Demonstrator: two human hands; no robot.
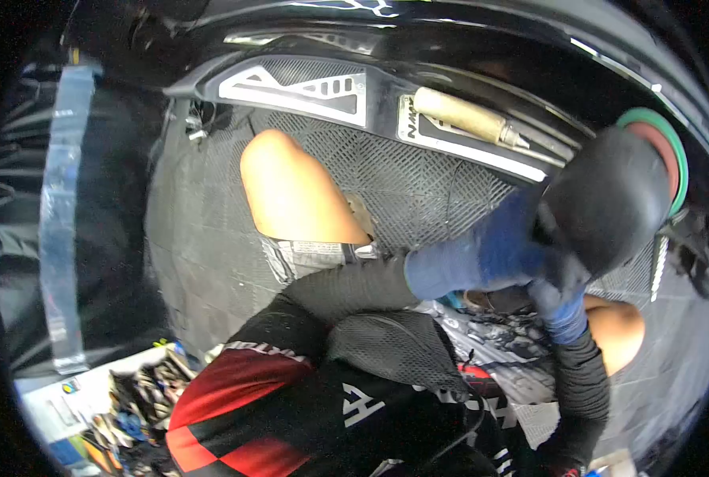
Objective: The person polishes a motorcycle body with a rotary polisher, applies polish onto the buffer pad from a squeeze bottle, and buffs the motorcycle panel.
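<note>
A black rounded polisher (pixel 609 195) fills the right side of the view. Its pad, with a red layer and a green rim (pixel 679 159), faces the glossy black car panel (pixel 609 87); contact between them cannot be made out. My left hand (pixel 501 242), in a blue glove with dark fingers, reaches across and closes on the near side of the polisher. Below it, my right hand (pixel 563 298), gloved the same way, is closed at the polisher's lower end. The dark glove fingers blend with the black body, so the exact grip is partly hidden.
A cream cylinder with metal prongs (pixel 466 115) rests along the black trim with white decals (pixel 291 95). Grey ribbed floor tiles (pixel 402 187) lie below. Black sheeting with a tape strip (pixel 60 199) hangs at left. A white tray of mixed items (pixel 56 401) stands lower left.
</note>
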